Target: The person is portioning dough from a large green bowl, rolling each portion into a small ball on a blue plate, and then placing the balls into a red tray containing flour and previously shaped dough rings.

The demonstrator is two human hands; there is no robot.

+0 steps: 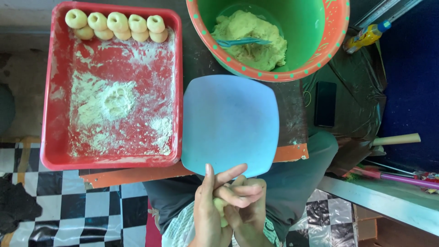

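Below blue plate [230,123] edge, hands [228,206] cupping dough [219,206]

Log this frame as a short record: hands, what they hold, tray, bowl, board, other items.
hands: left hand and right hand pressed together over the lap
held: dough piece between the palms
tray: red, floured, dough balls along the far edge
bowl: green inside, orange rim, holds dough and a blue utensil
board: light blue, bare
other: phone, yellow bottle
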